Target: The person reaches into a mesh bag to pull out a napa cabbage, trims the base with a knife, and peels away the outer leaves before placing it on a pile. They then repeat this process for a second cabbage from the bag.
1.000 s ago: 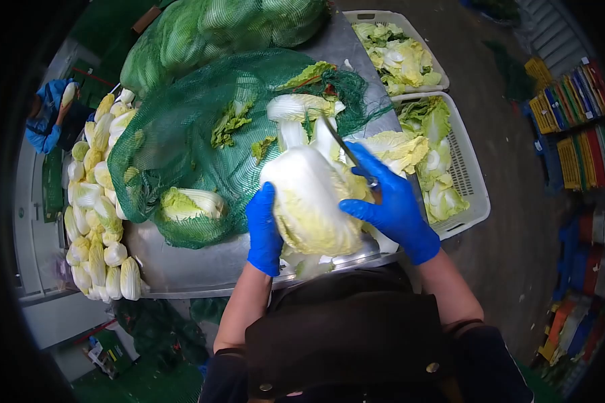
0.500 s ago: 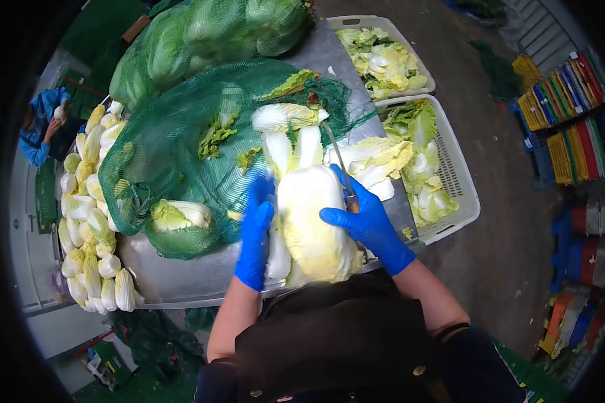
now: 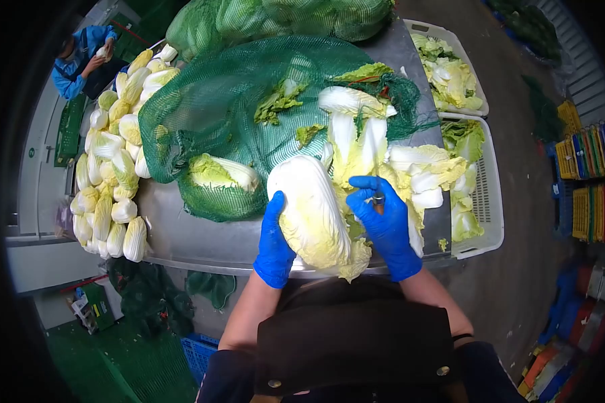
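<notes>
A pale napa cabbage [image 3: 309,211] is held over the table's front edge, its white base tilted up and to the left. My left hand [image 3: 274,242], in a blue glove, grips its left side. My right hand [image 3: 386,225], also gloved, is closed around a knife's wooden handle [image 3: 378,203] just right of the cabbage; the blade is hard to make out. Loose outer leaves [image 3: 420,164] lie behind and beside my right hand. Left of the held cabbage, another cabbage [image 3: 223,176] sits partly in the green net [image 3: 215,101].
Trimmed cabbages [image 3: 107,174] are piled at the metal table's [image 3: 165,228] left end. A full net bag [image 3: 275,23] lies at the back. White crates [image 3: 494,195] of leaves stand right. A person in blue [image 3: 81,64] holds something pale at the far left.
The view has shifted, so the table contents appear further right. The cabbage has tilted to the left, and my right hand has come away from it with the knife.
</notes>
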